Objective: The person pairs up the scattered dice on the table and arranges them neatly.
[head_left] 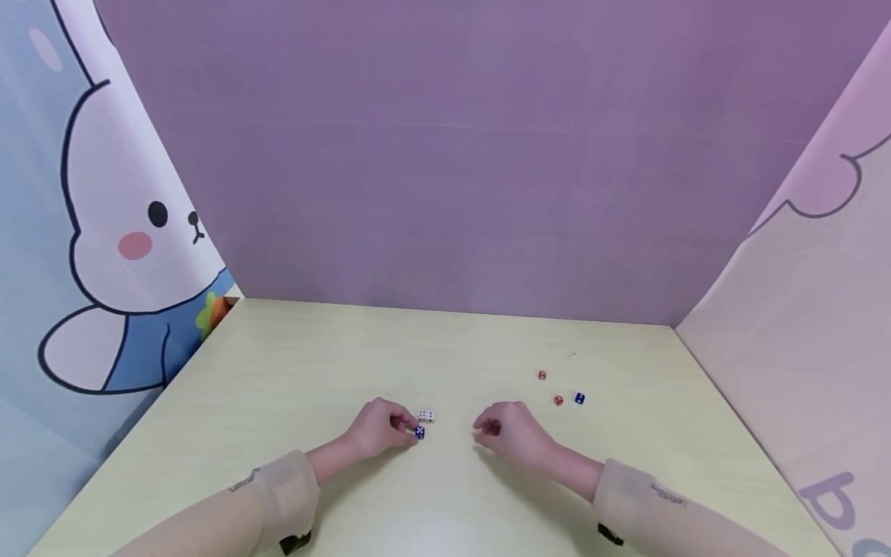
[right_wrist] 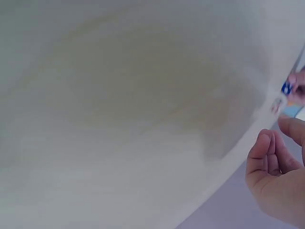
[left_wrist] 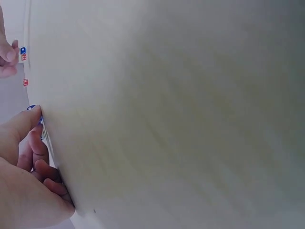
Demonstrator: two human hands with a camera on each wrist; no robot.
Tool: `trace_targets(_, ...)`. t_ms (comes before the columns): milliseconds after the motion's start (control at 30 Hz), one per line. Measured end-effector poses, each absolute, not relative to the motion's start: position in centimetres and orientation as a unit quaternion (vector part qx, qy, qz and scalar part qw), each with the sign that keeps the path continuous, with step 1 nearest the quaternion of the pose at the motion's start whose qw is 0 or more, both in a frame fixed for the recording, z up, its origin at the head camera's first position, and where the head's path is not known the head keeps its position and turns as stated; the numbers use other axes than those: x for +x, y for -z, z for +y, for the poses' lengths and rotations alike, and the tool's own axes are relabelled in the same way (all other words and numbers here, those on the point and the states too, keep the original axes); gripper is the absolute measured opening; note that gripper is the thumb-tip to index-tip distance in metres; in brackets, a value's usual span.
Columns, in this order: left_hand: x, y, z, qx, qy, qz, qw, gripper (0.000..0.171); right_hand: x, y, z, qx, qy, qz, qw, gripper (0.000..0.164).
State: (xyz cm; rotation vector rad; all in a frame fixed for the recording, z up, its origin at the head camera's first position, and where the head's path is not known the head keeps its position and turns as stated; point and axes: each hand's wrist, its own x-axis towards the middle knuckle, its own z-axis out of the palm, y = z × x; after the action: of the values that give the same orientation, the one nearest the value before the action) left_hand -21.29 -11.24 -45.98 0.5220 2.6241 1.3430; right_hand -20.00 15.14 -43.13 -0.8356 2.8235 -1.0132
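Beige sleeves (head_left: 278,495) extend over a pale counter (head_left: 334,348), where the left hand (head_left: 376,429), slightly left of the middle, has its grip pinched on a blue die (head_left: 420,433). Across a gap to the right, the right hand (head_left: 515,435) has an unfilled grip, fingers loosely bent and apart from the thumb. Just beyond the pinched die, two white dice (head_left: 422,416) sit side by side. Farther right lie a red die (head_left: 558,401) and a second blue die (head_left: 580,398), another red die (head_left: 542,375) beyond them, before a purple backdrop (head_left: 445,170).
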Motion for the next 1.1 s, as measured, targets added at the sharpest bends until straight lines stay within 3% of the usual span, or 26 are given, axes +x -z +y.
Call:
trace_targets(367,-21.2,46.4,-11.3,0.171,-0.45,0.874,0.07,0.015,-20.3,42.2,21.2,-0.239,0.316,0.918,-0.038,0.014)
trace_targets(700,-21.4,46.4,-11.3,0.177,-0.447,0.874,0.067,0.015,-21.8,42.1,26.8,-0.137,0.283,0.944,-0.102,0.018)
trace_targets(900,-21.4,46.3,-11.2,0.176,-0.45,0.873,0.071,0.015,-22.7,42.8,29.1,-0.114,0.278,0.947,-0.116,0.022)
trace_targets(1100,-21.4,46.3,-11.3,0.175,-0.448,0.874,0.068,0.015,-23.8,43.9,30.7,-0.085,0.276,0.953,-0.091,0.022)
